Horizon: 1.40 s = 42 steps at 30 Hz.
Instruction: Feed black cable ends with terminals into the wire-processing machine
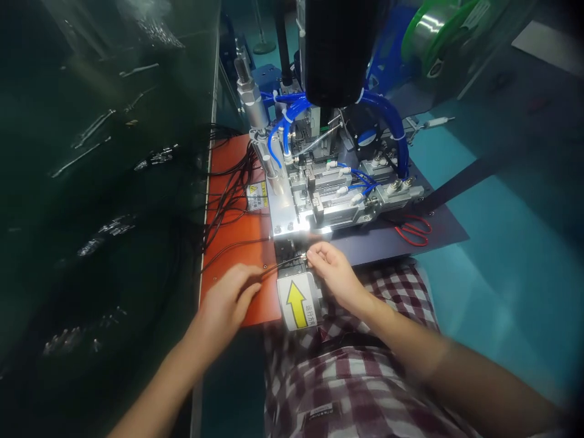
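A thin black cable (pixel 283 263) runs between my two hands, above the orange plate and close to the front of the metal machine (pixel 337 207). My left hand (pixel 232 295) has its thumb and fingers closed on the cable, over the orange plate. The fingertips of my right hand (pixel 331 267) pinch the cable's small metal-looking end, just in front of the brightly lit machine edge. A white label with a yellow arrow (pixel 297 302) lies just below the cable.
On the dark surface (pixel 150 255) at left lie several black cables (pixel 230 201) and small bundles of shiny parts (pixel 112 231). Blue tubes (pixel 387 112) arch over the machine. A green spool (pixel 431 30) is at upper right, and a red cord (pixel 415 231) lies right.
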Each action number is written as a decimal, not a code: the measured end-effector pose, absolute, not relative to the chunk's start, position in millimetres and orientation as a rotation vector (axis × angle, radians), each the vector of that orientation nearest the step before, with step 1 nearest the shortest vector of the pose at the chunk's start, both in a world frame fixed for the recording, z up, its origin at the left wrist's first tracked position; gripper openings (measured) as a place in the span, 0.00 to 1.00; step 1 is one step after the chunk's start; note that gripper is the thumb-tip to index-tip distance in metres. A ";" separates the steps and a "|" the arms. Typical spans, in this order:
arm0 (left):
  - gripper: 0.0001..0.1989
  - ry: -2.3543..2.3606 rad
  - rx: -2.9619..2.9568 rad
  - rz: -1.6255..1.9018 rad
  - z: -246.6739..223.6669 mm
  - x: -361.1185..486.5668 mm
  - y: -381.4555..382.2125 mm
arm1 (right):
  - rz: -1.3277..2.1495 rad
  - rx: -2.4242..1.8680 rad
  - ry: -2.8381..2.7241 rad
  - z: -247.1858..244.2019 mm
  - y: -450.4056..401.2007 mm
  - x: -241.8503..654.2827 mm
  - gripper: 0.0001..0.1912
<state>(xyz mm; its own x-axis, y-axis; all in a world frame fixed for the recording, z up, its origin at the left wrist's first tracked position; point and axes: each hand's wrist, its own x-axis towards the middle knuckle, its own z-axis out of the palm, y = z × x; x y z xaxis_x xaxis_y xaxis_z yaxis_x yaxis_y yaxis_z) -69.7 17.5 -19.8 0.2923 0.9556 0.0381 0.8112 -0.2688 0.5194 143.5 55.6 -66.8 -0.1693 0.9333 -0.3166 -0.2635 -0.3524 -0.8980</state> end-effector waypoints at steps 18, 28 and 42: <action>0.18 1.878 3.019 0.026 -30.5 -65.7 10.8 | 1.607 -1.171 -0.944 -64.5 57.7 144.5 0.15; 0.23 1.737 2.925 0.231 -39.8 -86.0 9.8 | 1.645 -1.217 -0.903 -67.0 58.4 142.4 0.18; 0.21 1.771 2.737 0.423 -37.6 -80.3 4.9 | 1.630 -1.505 -0.804 -105.9 -16.7 220.3 0.19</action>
<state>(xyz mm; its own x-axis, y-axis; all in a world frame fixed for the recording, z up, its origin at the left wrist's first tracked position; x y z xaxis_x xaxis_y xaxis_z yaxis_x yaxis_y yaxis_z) -80.3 4.9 -37.6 0.3898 0.8736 0.2915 0.9110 -0.4120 0.0166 220.3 -16.7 -105.9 -0.0144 0.8581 -0.5132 -0.1152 -0.5113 -0.8517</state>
